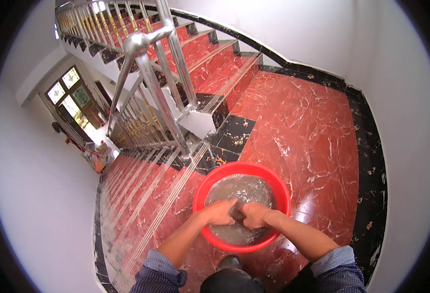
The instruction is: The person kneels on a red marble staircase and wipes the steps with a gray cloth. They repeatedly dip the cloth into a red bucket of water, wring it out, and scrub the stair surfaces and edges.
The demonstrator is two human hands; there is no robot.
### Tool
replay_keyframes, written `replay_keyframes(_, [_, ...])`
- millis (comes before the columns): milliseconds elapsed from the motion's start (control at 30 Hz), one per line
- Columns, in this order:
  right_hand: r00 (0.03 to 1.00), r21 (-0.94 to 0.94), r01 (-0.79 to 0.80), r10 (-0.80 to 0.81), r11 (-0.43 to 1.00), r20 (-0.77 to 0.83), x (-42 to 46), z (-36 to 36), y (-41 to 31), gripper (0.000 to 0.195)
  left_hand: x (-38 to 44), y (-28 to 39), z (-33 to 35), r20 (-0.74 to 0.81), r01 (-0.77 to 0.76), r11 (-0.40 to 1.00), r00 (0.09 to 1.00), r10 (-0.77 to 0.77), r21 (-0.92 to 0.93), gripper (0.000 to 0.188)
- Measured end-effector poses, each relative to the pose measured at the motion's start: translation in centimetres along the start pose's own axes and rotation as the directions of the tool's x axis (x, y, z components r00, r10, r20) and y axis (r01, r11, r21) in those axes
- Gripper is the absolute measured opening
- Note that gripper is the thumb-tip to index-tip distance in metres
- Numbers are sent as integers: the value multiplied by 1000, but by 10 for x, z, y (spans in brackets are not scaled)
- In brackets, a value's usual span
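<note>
A red plastic basin (283, 183) of murky grey water (222, 186) sits on the landing before me. Both hands are over the middle of it, low at the water. My left hand (222, 211) and my right hand (253, 214) grip a dark wet cloth (237, 212) between them. Most of the cloth is hidden by my fingers. Ripples and some foam show on the water around it.
Red marbled stairs (156, 197) with ribbed edge strips go down on the left; another flight (215, 69) rises ahead. A stainless steel railing post (163, 106) stands beyond the basin. White walls (401, 154) flank the landing. An open doorway (77, 106) shows far below.
</note>
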State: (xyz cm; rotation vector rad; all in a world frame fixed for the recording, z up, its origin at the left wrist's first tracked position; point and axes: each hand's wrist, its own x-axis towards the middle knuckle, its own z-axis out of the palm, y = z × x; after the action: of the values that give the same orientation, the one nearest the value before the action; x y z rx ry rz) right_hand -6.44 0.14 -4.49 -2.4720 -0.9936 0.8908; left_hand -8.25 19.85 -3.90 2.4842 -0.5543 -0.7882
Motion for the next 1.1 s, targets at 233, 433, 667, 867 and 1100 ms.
replay_keyframes(233, [947,907,211,155,363,-282,-51,-87,-39,32,-25,4,-4,-145,-175,874,982,121,-453,106])
replay_keyframes(433, [872,897,420,213,136,-441,-75,-104,-46,40,-25,14,-13,-306,-270,578,951,37,-770,81])
replay_keyframes(667, [812,436,22,238,900,-533,-58,-44,9,45,-10,16,-18,-262,218,953,926,-270,-211,61])
replay_keyframes(867, [921,-119,-196,141,973,-362,-46,-18,1,63,-5,24,2,31,231,942,969,-245,242,45])
replay_keyframes(1100, [921,334,240,-105,912,-376,-44,-20,6,92,-32,49,-50,-279,-159,824,960,0,-545,39])
